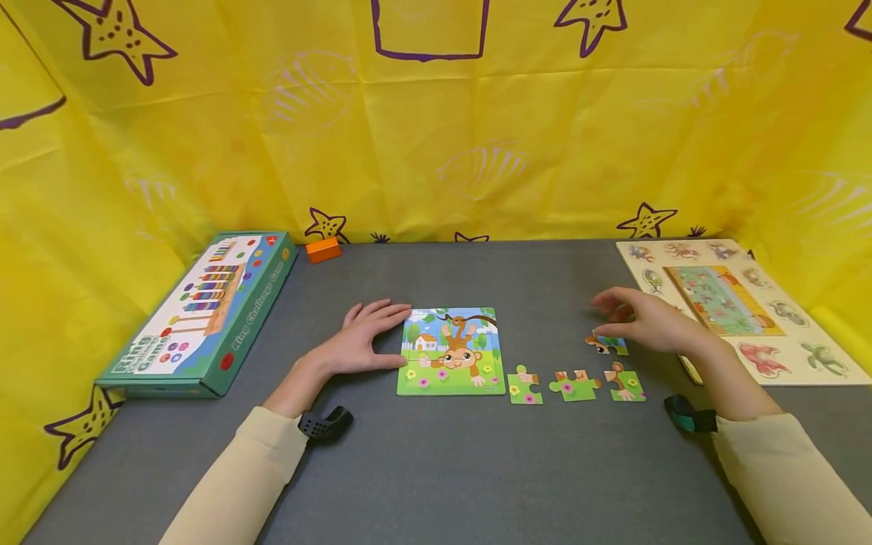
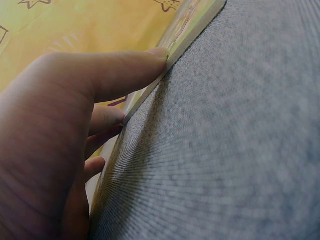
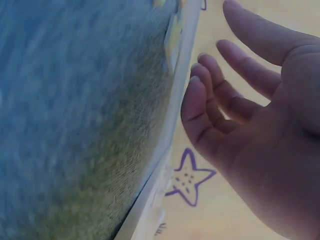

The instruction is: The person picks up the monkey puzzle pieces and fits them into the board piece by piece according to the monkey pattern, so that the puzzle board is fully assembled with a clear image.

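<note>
A square monkey puzzle board [image 1: 443, 371] lies flat on the table. My left hand [image 1: 357, 341] is at its left side, with the thumb [image 2: 130, 75] and a fingertip touching the board's edge. My right hand [image 1: 647, 322] hovers over a loose puzzle piece [image 1: 620, 347] showing part of the monkey's face; the hand partly covers it. In the right wrist view the fingers [image 3: 235, 60] are loosely bent, apart from the thumb, with nothing between them. Below lie three more pieces: a yellow-flower piece [image 1: 521, 390], a middle piece [image 1: 577, 390] and a right piece [image 1: 630, 386].
At the left lies a green ring game box [image 1: 262, 306], with an orange block [image 1: 323, 250] beyond its far corner. A sea-animal board [image 1: 807, 363] lies at the right, under the right forearm in the head view. Yellow cloth [image 1: 436, 166] hangs behind the grey table [image 1: 477, 477].
</note>
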`<act>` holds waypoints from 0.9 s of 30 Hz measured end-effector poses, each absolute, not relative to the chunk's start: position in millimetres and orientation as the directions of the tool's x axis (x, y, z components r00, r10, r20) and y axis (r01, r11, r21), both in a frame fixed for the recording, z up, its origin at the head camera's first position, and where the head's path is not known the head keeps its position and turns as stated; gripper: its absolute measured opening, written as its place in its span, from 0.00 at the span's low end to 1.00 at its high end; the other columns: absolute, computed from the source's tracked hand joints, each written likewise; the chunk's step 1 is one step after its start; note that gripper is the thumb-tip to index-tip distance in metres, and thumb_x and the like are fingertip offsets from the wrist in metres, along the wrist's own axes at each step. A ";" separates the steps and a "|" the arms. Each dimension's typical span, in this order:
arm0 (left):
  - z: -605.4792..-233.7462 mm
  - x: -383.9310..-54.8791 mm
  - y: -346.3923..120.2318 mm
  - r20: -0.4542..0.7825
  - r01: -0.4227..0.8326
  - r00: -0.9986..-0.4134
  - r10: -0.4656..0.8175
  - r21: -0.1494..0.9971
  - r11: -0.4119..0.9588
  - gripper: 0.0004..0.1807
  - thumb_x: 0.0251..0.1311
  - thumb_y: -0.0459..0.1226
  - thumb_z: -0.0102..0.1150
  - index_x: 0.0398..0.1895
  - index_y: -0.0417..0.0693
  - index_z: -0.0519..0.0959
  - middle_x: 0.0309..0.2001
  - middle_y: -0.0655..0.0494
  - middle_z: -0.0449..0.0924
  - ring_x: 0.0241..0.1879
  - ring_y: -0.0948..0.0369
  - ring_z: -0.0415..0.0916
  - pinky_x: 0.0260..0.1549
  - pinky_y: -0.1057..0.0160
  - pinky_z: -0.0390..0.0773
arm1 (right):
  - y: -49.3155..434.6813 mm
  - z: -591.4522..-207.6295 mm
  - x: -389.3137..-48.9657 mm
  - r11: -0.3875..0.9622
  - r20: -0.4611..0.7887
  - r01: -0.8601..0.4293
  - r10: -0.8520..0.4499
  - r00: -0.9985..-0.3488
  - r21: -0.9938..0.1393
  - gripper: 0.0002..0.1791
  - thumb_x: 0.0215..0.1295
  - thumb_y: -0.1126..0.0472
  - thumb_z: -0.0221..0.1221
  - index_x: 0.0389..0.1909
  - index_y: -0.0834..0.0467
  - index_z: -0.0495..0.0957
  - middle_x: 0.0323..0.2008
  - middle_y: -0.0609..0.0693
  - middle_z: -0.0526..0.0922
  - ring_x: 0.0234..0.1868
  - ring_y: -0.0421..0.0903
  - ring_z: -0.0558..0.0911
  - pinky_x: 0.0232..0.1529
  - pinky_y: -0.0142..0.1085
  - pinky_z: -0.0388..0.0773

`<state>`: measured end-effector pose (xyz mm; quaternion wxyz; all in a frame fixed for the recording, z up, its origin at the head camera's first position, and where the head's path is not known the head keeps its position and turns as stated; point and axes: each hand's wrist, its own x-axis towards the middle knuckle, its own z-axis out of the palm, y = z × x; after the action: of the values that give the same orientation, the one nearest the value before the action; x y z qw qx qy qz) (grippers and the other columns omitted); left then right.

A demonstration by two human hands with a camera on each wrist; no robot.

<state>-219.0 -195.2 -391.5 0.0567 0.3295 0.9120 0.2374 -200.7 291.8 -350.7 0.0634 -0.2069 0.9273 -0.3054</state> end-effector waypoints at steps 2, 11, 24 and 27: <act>-392.1 -218.6 -194.4 0.058 0.577 -0.776 0.629 0.469 0.669 0.47 0.58 0.56 0.66 0.78 0.47 0.62 0.76 0.50 0.60 0.76 0.45 0.45 0.66 0.32 0.32 | 295.6 -351.6 -201.5 0.737 0.003 -0.340 -0.417 -0.909 -0.584 0.26 0.65 0.60 0.69 0.58 0.70 0.74 0.48 0.60 0.81 0.46 0.56 0.80 0.46 0.48 0.76; -392.3 -219.1 -191.7 0.073 0.585 -0.774 0.629 0.461 0.667 0.46 0.59 0.55 0.66 0.77 0.47 0.63 0.75 0.49 0.61 0.76 0.44 0.47 0.66 0.31 0.33 | 307.9 -353.7 -204.0 0.776 -0.069 -0.313 -0.414 -0.907 -0.547 0.25 0.63 0.60 0.70 0.53 0.73 0.75 0.41 0.59 0.79 0.43 0.56 0.79 0.47 0.52 0.76; -390.3 -222.4 -194.4 0.070 0.595 -0.766 0.639 0.454 0.663 0.47 0.59 0.57 0.65 0.78 0.47 0.62 0.75 0.49 0.61 0.76 0.45 0.46 0.66 0.31 0.33 | 301.4 -352.2 -203.7 0.769 -0.126 -0.341 -0.475 -0.871 -0.540 0.20 0.61 0.58 0.71 0.45 0.66 0.78 0.36 0.49 0.80 0.37 0.47 0.76 0.41 0.43 0.75; -390.2 -220.7 -194.7 0.065 0.593 -0.766 0.640 0.457 0.663 0.47 0.59 0.57 0.66 0.78 0.46 0.62 0.75 0.49 0.61 0.76 0.44 0.46 0.66 0.31 0.33 | 299.1 -352.5 -201.3 0.773 -0.138 -0.328 -0.467 -0.873 -0.544 0.18 0.62 0.58 0.71 0.44 0.64 0.78 0.35 0.47 0.79 0.35 0.46 0.76 0.40 0.42 0.74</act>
<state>-220.7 -194.7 -390.2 0.0506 0.3384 0.9105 0.2321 -201.3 299.1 -352.5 0.1336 -0.2133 0.9319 -0.2611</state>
